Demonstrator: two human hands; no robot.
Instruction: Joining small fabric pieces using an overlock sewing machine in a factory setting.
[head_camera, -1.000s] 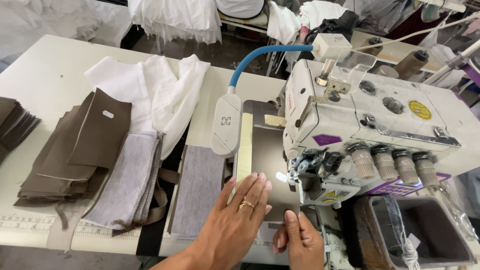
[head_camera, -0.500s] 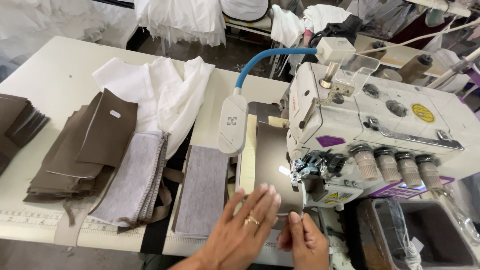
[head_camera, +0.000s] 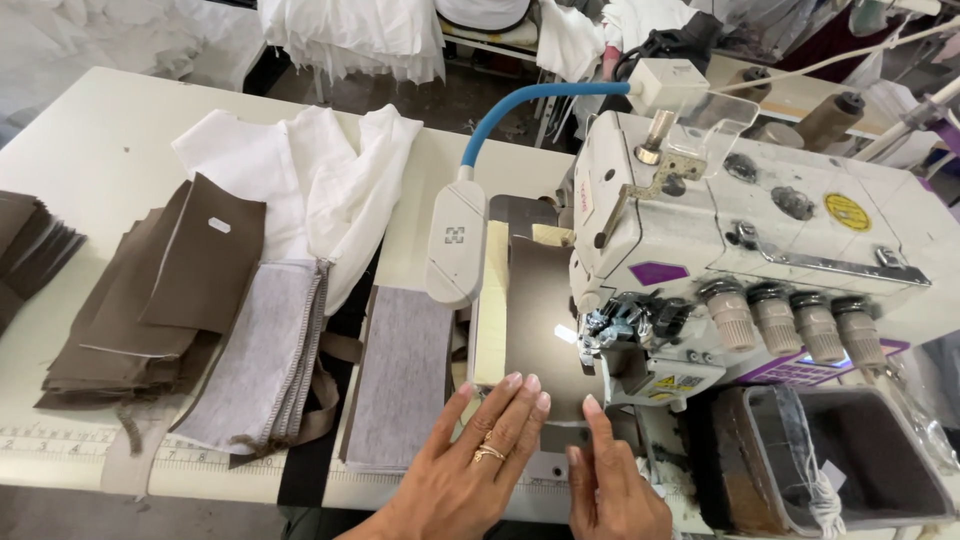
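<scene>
Left hand (head_camera: 470, 470) and right hand (head_camera: 610, 490) lie flat, fingers spread, grip clamped on nothing, pressing smooth brown fabric (head_camera: 540, 320) beside the white sewing machine (head_camera: 740, 230); grey ribbed panels (head_camera: 400, 375) lie left.

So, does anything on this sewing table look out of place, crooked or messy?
Mostly tidy. The white cloth lies crumpled behind the flat grey pieces, and loose brown straps stick out between the stacks. Both hands, left hand and right hand, lie flat on the brown fabric at the sewing machine.

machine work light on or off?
On. The lamp head throws a bright patch on the brown fabric piece beside the needle area.
</scene>
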